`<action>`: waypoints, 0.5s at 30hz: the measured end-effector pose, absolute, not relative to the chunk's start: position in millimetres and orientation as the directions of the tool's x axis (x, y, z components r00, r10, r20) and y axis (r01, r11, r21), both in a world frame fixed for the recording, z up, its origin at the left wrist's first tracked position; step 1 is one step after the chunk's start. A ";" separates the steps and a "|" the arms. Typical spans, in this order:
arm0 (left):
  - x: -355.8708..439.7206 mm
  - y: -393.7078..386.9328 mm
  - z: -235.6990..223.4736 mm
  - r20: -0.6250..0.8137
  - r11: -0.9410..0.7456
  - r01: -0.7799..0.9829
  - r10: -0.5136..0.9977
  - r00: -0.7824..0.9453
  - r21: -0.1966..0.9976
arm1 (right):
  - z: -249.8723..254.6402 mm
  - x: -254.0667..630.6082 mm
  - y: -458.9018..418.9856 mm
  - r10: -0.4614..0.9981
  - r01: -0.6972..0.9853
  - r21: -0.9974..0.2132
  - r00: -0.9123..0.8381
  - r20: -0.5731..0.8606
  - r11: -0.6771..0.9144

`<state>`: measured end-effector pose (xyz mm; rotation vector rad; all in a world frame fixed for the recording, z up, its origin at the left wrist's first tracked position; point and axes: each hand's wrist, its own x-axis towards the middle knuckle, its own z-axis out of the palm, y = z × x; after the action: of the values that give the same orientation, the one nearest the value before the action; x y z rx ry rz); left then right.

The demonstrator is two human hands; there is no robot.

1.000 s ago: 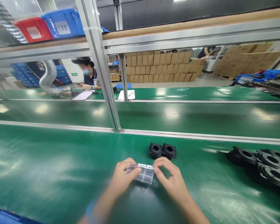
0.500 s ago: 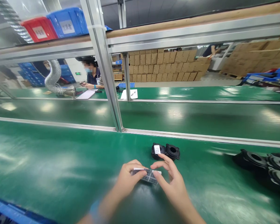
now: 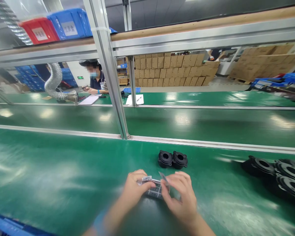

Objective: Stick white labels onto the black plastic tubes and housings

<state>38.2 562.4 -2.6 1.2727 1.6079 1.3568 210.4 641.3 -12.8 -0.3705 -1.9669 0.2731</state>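
My left hand point(image 3: 137, 187) is closed on a small sheet of labels point(image 3: 154, 189), its thumb across the front. The sheet shows a grid of grey rectangles with white lines between them, and its near end stands low over the green bench. My right hand point(image 3: 180, 193) is at the sheet's right end, fingers pinched around a small light label point(image 3: 163, 177) that sticks up from the fingertips. Whether its thumb also touches the sheet I cannot tell. Just beyond my hands, two round black speaker-like parts, a left one point(image 3: 165, 159) and a right one point(image 3: 180, 159), sit side by side.
Several similar black round parts point(image 3: 288, 173) are grouped at the right. A blue bin edge point(image 3: 14, 226) shows at lower left. A metal post point(image 3: 113, 75) rises from the bench's back rail. Across the benches sits a person point(image 3: 97, 80) with a mask.
The white label, earlier at my right index fingertip in front of the left black part, is now down by the sheet in a pinch. My right fingers have drawn in; the view shifted slightly.
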 end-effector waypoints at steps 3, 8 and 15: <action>23.7 562.9 -3.5 0.289 -0.112 0.457 0.896 -0.338 0.882 | -16.1 214.7 646.2 0.365 0.181 -0.324 -0.287 0.886 0.929; -19.0 567.6 -9.3 0.462 0.054 0.720 0.734 -0.498 0.692 | -14.6 210.6 685.5 0.502 0.346 -0.407 -0.256 0.826 0.846; -40.5 574.1 -25.3 0.268 0.245 0.703 0.802 -0.533 0.668 | -1.2 191.1 722.0 0.451 0.359 -0.273 -0.705 0.547 0.893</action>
<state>-40.5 574.1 -25.3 1.4448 2.3732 1.1639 191.1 722.0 -1.2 -0.5792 -2.4259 0.1925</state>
